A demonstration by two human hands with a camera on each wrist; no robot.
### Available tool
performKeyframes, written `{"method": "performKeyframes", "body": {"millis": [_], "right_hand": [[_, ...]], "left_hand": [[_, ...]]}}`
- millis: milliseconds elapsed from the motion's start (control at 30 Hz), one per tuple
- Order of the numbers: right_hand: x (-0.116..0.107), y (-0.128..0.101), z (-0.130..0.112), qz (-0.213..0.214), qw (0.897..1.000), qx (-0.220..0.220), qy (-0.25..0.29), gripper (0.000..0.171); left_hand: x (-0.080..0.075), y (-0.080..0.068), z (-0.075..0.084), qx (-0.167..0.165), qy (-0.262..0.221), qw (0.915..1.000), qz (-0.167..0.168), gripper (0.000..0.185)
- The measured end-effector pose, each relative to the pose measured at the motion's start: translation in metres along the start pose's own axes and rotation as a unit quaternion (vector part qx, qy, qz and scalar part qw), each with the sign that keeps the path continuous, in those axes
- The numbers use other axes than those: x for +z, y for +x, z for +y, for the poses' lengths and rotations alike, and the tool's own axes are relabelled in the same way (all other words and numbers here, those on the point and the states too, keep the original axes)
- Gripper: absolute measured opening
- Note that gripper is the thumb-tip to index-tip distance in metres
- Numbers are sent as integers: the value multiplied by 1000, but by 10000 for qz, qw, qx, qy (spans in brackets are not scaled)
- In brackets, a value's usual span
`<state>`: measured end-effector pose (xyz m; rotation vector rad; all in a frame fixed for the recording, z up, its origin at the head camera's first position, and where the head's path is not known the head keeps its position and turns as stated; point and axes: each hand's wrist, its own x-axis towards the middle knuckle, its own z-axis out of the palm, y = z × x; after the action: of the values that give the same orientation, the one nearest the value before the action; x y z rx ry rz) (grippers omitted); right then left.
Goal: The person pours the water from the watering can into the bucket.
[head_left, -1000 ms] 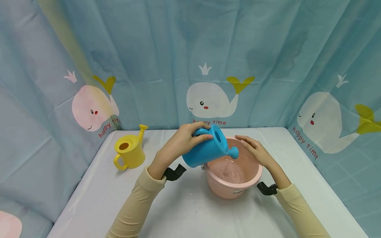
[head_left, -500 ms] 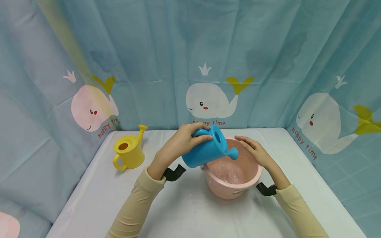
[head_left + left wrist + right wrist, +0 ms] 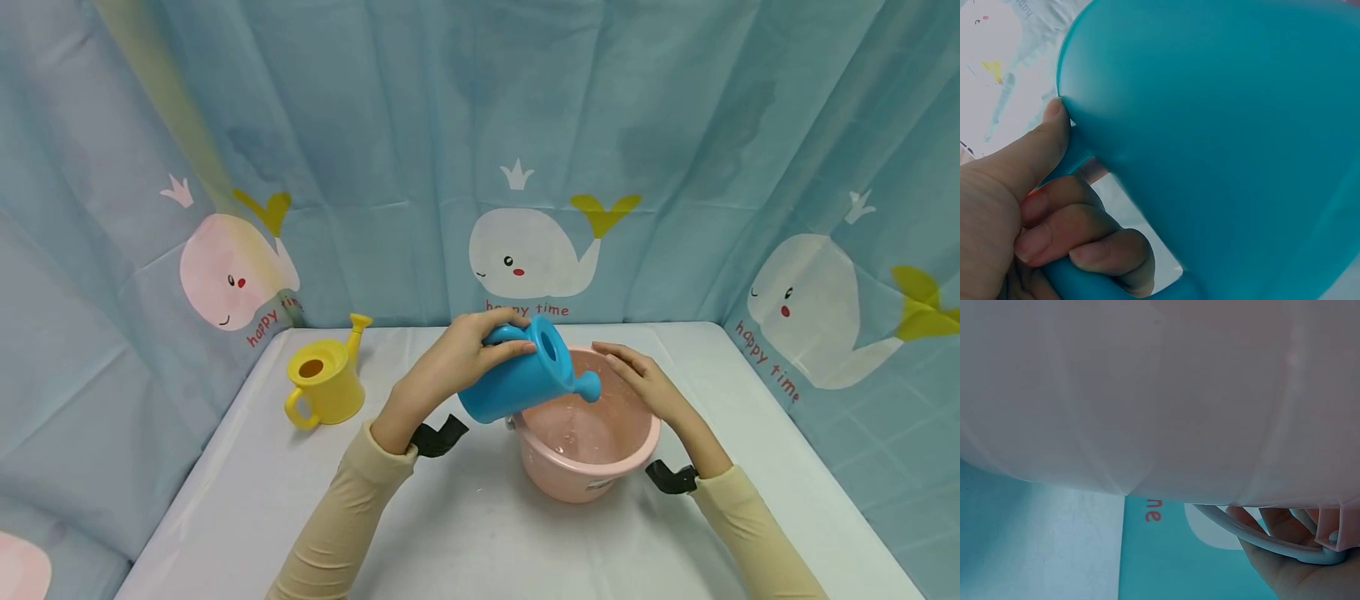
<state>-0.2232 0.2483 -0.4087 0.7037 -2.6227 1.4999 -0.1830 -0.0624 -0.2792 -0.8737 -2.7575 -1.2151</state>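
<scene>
My left hand grips the handle of a blue watering can, fingers curled through the loop in the left wrist view. Held off the table, the can tips to the right, its round spout head hanging over a pink bucket. Clear water with ripples and small bubbles shows inside the bucket. At the bucket's far right rim my right hand holds on. The right wrist view has its fingers outside the wall, behind the grey bail handle.
A yellow watering can stands upright at the back left of the white table. Blue curtains printed with whales hang behind and along both sides. A black strap sits at the left wrist.
The splash in the bucket's water has shrunk to small ripples and bubbles. Both hands, the blue watering can and the bucket stay almost in place.
</scene>
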Motion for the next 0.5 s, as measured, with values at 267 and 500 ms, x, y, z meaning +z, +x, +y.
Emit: {"method": "performKeyframes", "body": {"millis": [267, 500], "right_hand": [[-1, 1, 2, 2, 10000, -2, 10, 39], [0, 0, 2, -10, 10000, -42, 41, 40]], "left_hand": [[0, 0, -1, -6, -15, 10000, -7, 37], [-1, 0, 0, -8, -4, 10000, -10, 37]]}}
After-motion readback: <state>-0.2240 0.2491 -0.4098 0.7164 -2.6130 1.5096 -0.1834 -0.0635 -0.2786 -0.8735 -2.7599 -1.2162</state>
